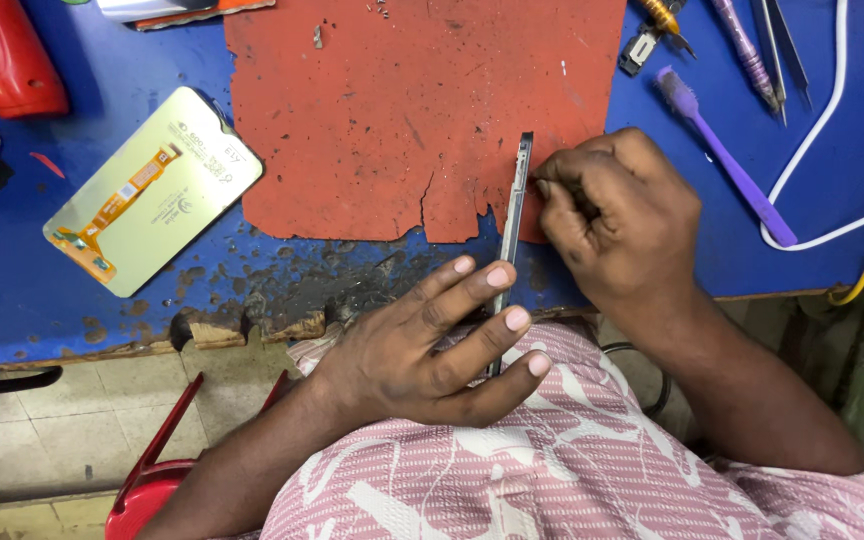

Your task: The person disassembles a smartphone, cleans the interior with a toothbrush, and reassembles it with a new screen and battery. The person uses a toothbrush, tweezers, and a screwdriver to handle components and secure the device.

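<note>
— What are your hands doing?

— Your left hand (pixel 432 340) lies nearly flat, fingers (pixel 472 283) stretched and slightly spread, their tips touching the lower part of the thin metal frame strip (pixel 514 215). Your right hand (pixel 617 215) is curled tight, fingertips pinched right against the strip's upper half (whether they grip it or something tiny, I can't tell).

— And the strip?

— Long, narrow, dark grey, standing on edge. It runs from the torn red mat (pixel 422 110) across the blue table (pixel 832 180) edge toward your lap. A phone display panel (pixel 152 190) lies well to the left, a purple brush (pixel 727 155) to the right.
</note>
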